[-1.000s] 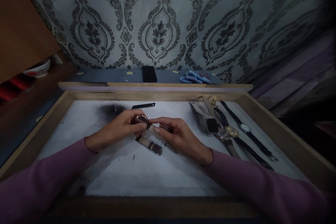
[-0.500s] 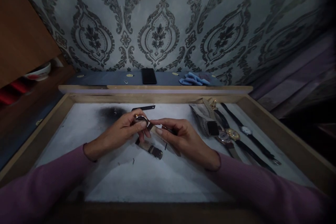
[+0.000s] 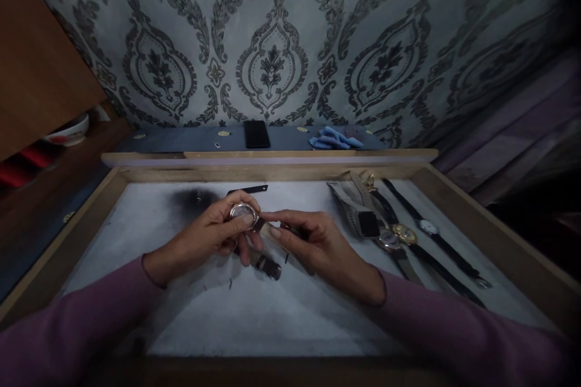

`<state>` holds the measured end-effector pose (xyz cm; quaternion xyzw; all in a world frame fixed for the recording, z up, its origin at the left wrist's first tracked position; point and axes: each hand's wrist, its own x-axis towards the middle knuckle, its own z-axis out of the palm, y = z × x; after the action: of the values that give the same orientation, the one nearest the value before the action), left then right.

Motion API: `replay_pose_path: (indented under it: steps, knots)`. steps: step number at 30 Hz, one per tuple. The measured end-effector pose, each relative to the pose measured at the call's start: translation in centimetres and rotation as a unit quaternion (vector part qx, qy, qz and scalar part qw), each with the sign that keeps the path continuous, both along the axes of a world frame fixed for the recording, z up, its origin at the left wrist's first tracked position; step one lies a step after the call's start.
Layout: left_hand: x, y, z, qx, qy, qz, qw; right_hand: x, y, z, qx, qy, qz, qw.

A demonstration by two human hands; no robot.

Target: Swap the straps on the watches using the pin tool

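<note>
My left hand (image 3: 222, 227) is closed round a round watch case (image 3: 243, 213) with a shiny rim, its thumb lying over the face. My right hand (image 3: 313, 242) pinches a brown and beige watch strap (image 3: 265, 228) between thumb and forefinger. The strap's end meets the lower right side of the case; whether it is joined there I cannot tell. Under the hands, a second strap piece (image 3: 267, 266) with a dark end lies on the white tray floor (image 3: 218, 320). A thin dark pin-like piece (image 3: 230, 283) rests to its left.
Several watches lie at the right, among them a square-faced watch (image 3: 367, 224), a gold watch (image 3: 403, 233) and a white-faced watch (image 3: 427, 227). A dark flat strip (image 3: 247, 189) lies behind my hands. Beyond the wooden rim (image 3: 272, 157) are a black phone (image 3: 256, 134) and a blue cloth (image 3: 334, 138).
My left hand has tilted the watch case so that its face shows more. The strap in my right hand stays against the case. The view has shifted slightly.
</note>
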<state>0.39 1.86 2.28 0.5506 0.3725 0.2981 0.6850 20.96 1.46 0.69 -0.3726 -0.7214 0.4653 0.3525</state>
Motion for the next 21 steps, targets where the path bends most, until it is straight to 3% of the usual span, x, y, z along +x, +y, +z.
replay_pose_path:
  steps: [12,21]
  knots:
    - [-1.0,-0.3,1.1,0.024,0.039,-0.05,0.998,-0.2,-0.4,0.8,-0.045,0.019,0.011,0.999]
    - [-1.0,-0.1,0.8,0.058,0.057,-0.062,0.995,-0.2,-0.6,1.1,-0.056,0.032,0.012,0.998]
